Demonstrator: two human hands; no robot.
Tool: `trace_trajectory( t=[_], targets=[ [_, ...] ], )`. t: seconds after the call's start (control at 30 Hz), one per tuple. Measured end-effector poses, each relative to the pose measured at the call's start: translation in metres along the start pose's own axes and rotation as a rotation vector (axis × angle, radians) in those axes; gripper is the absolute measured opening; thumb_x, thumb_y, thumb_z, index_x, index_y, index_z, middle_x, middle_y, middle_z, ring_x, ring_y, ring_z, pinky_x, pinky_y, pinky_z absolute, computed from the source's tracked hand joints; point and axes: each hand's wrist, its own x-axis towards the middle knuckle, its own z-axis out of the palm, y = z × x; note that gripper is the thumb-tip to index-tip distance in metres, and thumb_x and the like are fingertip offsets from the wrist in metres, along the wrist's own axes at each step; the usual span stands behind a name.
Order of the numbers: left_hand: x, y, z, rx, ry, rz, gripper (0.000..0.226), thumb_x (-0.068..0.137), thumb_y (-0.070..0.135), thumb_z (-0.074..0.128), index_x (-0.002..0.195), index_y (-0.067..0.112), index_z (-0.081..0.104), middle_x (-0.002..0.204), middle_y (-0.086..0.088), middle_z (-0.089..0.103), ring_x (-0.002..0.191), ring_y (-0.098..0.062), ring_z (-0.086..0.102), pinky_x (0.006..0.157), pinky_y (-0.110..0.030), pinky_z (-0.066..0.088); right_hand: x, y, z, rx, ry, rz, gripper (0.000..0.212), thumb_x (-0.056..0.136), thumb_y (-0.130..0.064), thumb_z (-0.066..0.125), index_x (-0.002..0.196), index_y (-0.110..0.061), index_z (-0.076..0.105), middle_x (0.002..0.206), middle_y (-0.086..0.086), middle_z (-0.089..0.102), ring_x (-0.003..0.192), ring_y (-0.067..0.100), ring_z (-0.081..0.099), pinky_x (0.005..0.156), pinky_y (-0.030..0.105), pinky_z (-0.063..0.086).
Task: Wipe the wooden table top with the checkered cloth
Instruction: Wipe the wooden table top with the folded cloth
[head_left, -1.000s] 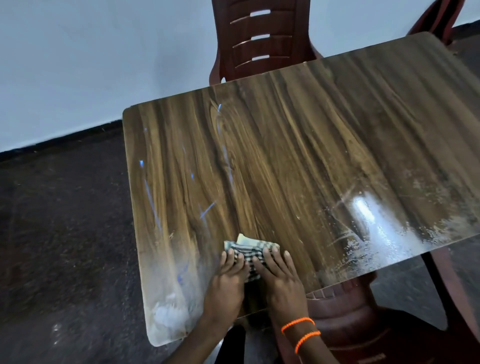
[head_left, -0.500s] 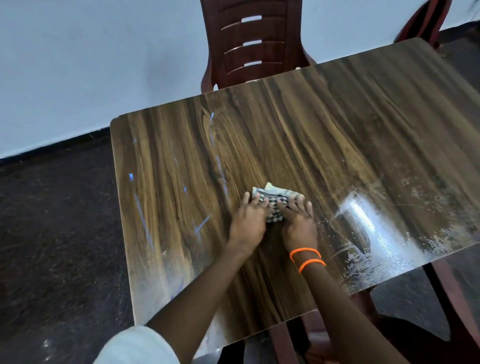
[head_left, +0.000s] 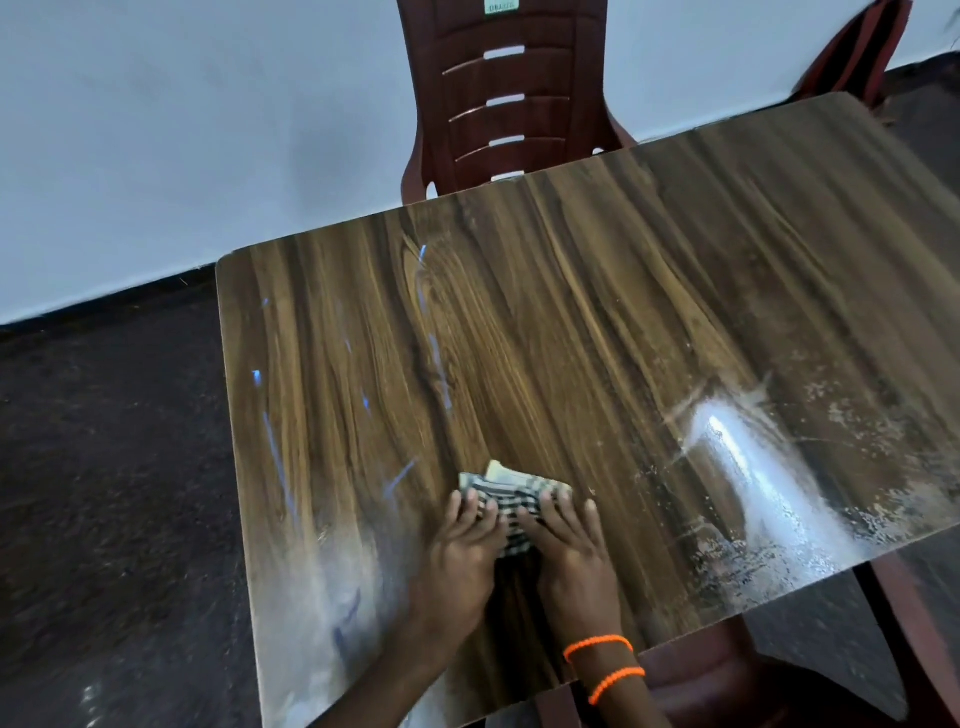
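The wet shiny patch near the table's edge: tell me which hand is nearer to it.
Right. The right hand presses the checkered cloth on the side toward the wet patch; the left hand lies beyond it, farther away.

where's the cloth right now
In the head view, the cloth lies near the table's near edge, pressed flat under the left hand and right hand.

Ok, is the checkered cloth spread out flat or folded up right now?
Folded up. The checkered cloth is a small bunched wad under the left hand and right hand, with a pale inner layer poking out at its far edge.
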Motion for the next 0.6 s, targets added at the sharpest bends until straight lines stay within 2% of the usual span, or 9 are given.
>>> trace_trajectory(
  t=[0.1,0.17,0.27,0.4,0.5,0.57,0.6],
  targets=[
    [0.044,0.024,0.005,-0.035,-0.075,0.039,0.036,0.083,0.015,0.050,0.108,0.018,0.076,0.118,-0.002,0.073,0.123,-0.026,0.061,0.114,-0.047,0.037,0.009,0.031,-0.020,0.012,0.056,0.112,0.056,0.078,-0.010,0.038,0.126,-0.021,0.064,0.141,0.009,0.053,0.141,0.030,0.036,0.118,0.051,0.019],
    [0.081,0.034,0.008,-0.069,-0.112,0.031,0.035,0.089,0.014,0.050,0.115,0.019,0.072,0.125,-0.004,0.069,0.129,-0.026,0.055,0.118,-0.045,0.031,0.032,0.044,-0.030,0.009,0.103,0.193,0.059,0.074,-0.001,0.043,0.126,-0.019,0.064,0.142,0.012,0.052,0.141,0.031,0.034,0.119,0.054,0.019],
    [0.131,0.032,0.008,-0.053,-0.146,-0.009,0.044,0.096,0.014,0.033,0.127,0.018,0.064,0.138,-0.005,0.059,0.139,-0.026,0.043,0.123,-0.041,0.021,0.080,0.050,-0.039,-0.003,0.139,0.271,0.063,0.071,0.011,0.056,0.126,-0.018,0.064,0.142,0.017,0.050,0.142,0.033,0.034,0.119,0.052,0.017],
    [0.170,-0.003,-0.001,0.022,-0.175,-0.104,0.045,0.100,0.017,0.030,0.139,0.022,0.053,0.150,-0.004,0.047,0.146,-0.026,0.031,0.123,-0.037,0.019,0.139,0.037,-0.035,-0.080,0.097,0.216,0.057,0.078,0.004,0.053,0.129,-0.018,0.061,0.144,0.017,0.049,0.141,0.035,0.033,0.120,0.050,0.017],
    [0.176,-0.037,-0.013,0.024,-0.228,-0.240,0.044,0.101,0.022,0.036,0.144,0.027,0.046,0.155,-0.003,0.039,0.147,-0.032,0.025,0.116,-0.039,0.030,0.166,0.014,-0.025,-0.074,0.056,0.163,0.055,0.080,-0.010,0.039,0.131,-0.018,0.059,0.146,0.015,0.047,0.143,0.034,0.030,0.120,0.048,0.014],
    [0.170,-0.060,-0.023,0.037,-0.257,-0.263,0.046,0.100,0.019,0.038,0.145,0.029,0.044,0.157,-0.001,0.036,0.148,-0.032,0.022,0.116,-0.040,0.033,0.173,-0.007,-0.013,-0.061,0.039,0.136,0.052,0.084,-0.007,0.044,0.133,-0.018,0.058,0.148,0.013,0.045,0.145,0.033,0.026,0.121,0.047,0.012],
    [0.164,-0.069,-0.027,0.051,-0.265,-0.241,0.048,0.100,0.016,0.038,0.145,0.029,0.044,0.157,0.001,0.036,0.148,-0.030,0.022,0.118,-0.040,0.030,0.172,-0.018,-0.006,-0.047,0.035,0.121,0.051,0.085,-0.005,0.047,0.133,-0.018,0.057,0.149,0.012,0.044,0.146,0.032,0.024,0.122,0.046,0.010]
  ],
)
